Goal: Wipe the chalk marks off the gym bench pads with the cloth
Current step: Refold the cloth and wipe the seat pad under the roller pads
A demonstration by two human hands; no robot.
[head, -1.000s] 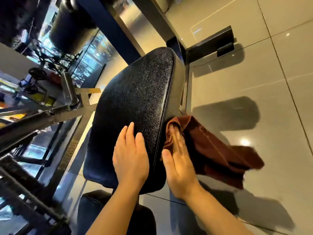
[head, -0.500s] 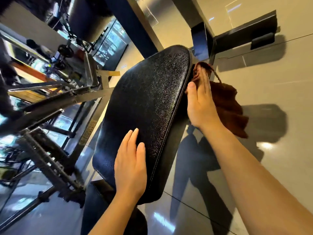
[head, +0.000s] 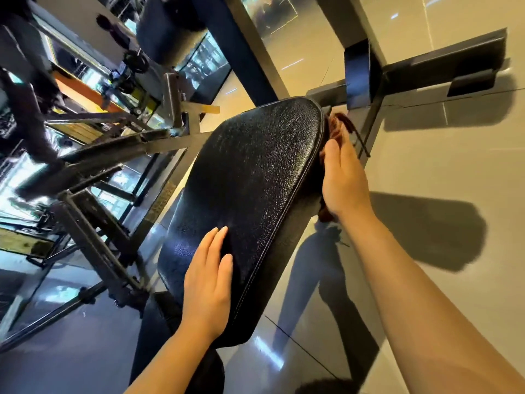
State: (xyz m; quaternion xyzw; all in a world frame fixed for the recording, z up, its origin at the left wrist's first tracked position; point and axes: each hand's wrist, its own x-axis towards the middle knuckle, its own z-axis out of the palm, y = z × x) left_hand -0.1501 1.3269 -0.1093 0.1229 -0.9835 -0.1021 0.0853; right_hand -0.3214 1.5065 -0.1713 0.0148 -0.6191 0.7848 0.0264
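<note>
A black textured bench pad (head: 250, 177) runs from the lower middle up to the right. My left hand (head: 208, 282) lies flat on its near end, fingers straight. My right hand (head: 342, 177) presses a dark red-brown cloth (head: 336, 125) against the pad's right side edge near the far end. Most of the cloth is hidden behind that hand and the pad; a bit shows above the fingers and a bit below the wrist. I see no clear chalk marks on the pad's top.
The bench's dark steel frame (head: 426, 66) stands on the glossy tiled floor (head: 443, 172) at the upper right. Grey machine bars and racks (head: 113, 155) crowd the left side. A second dark pad (head: 159, 322) sits below the near end.
My right hand has slid the cloth from the near part of the pad's side edge up to its far end. The cloth hangs less loosely now. My left hand has stayed flat on the pad.
</note>
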